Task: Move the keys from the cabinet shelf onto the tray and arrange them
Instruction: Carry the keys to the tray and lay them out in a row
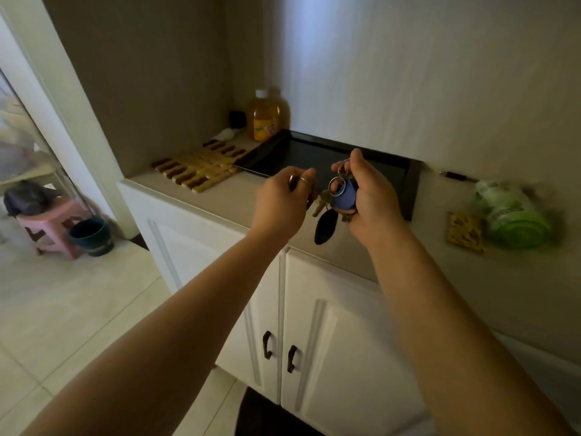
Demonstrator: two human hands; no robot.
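Beige cabinet shelf (220, 199), dim light. Keys (333, 199) held above the shelf's front edge, short of black tray (413, 187): right hand (367, 196) clutches the bunch, left hand (283, 199) pinches one piece. Risk: dangling black fob (325, 226) swings, bunch slips, drops to floor.

**Two bare arms, thin rings on one hand**

Both forearms are bare from the lower edge of the frame up to the wrists; no sleeve, watch or bracelet shows on either. The left hand (280, 199) wears a thin metal ring (303, 180) on a finger at its 1 o'clock side, and a second band (292, 178) glints just beside it. The right hand (366, 196) shows no jewellery on its visible parts.
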